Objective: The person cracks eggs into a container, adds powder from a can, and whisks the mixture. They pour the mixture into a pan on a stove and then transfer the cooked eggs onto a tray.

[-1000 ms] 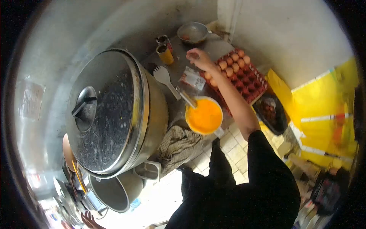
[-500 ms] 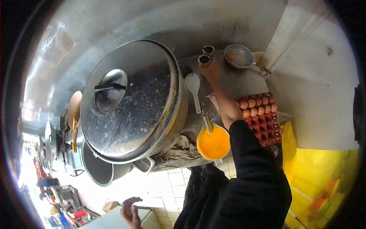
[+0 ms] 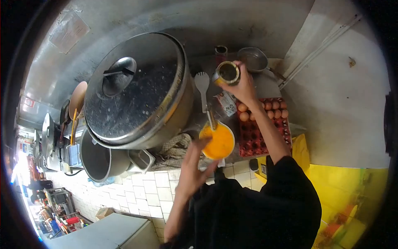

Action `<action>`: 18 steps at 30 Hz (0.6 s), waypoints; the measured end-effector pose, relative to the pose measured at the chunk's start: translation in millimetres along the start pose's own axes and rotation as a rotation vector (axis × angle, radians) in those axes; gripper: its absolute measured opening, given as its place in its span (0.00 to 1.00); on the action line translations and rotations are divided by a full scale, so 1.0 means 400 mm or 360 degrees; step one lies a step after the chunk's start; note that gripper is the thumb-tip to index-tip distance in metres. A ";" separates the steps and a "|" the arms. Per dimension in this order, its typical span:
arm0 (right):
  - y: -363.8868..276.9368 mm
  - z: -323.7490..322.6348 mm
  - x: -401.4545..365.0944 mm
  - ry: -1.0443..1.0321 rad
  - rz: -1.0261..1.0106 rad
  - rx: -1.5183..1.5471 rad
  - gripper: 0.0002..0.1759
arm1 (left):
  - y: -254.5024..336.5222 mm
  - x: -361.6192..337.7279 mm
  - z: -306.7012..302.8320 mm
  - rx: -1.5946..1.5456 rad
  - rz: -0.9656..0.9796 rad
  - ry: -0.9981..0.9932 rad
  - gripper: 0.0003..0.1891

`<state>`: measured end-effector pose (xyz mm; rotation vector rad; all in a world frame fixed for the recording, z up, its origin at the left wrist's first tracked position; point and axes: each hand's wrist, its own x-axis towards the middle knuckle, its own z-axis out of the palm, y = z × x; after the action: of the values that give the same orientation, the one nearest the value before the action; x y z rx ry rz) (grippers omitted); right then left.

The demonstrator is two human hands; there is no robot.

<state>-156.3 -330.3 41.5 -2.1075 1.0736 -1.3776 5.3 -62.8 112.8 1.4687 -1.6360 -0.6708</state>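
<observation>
My right hand (image 3: 242, 88) grips a yellow open-topped can (image 3: 226, 74) and holds it lifted above the steel counter (image 3: 265, 85), its mouth turned toward me. My left hand (image 3: 192, 170) is raised with fingers apart just below a jug of beaten yellow egg (image 3: 217, 142), close to its near rim; whether it touches is unclear. A metal utensil (image 3: 210, 117) stands in the jug. A white plastic spoon (image 3: 202, 85) lies on the counter beside the can.
A huge lidded steel pot (image 3: 137, 93) fills the left of the counter, a checked cloth (image 3: 174, 150) under its edge. A red tray of eggs (image 3: 261, 126) sits right, a small metal pan (image 3: 252, 59) and a second can (image 3: 221, 50) behind. Tiled floor below.
My right hand has closed on the yellow can and lifted it off the counter toward me. My left hand rose from low down to the egg jug.
</observation>
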 end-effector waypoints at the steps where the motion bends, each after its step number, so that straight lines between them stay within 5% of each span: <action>1: -0.072 -0.053 -0.037 -0.0076 -0.0058 0.0035 0.42 | -0.011 0.039 0.040 0.0074 0.0094 0.0062 0.40; 4: -0.261 -0.165 -0.172 -0.0268 0.0090 0.0214 0.44 | -0.002 0.110 0.132 0.0166 0.0251 0.0280 0.55; 8: -0.410 -0.251 -0.309 -0.0338 0.0172 0.0461 0.43 | -0.032 0.049 0.200 0.0091 0.0300 0.0324 0.51; 15: -0.473 -0.315 -0.430 -0.0243 -0.0357 0.0021 0.19 | -0.059 -0.051 0.241 0.0020 0.0371 0.0454 0.40; 18: -0.487 -0.335 -0.433 -0.0280 -0.0493 0.0106 0.19 | -0.051 -0.064 0.217 0.0027 0.0407 0.0425 0.39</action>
<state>-240.2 -63.9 130.5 -2.3668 0.6440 -1.3075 -57.1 -53.0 44.9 1.2704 -1.5850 -0.3043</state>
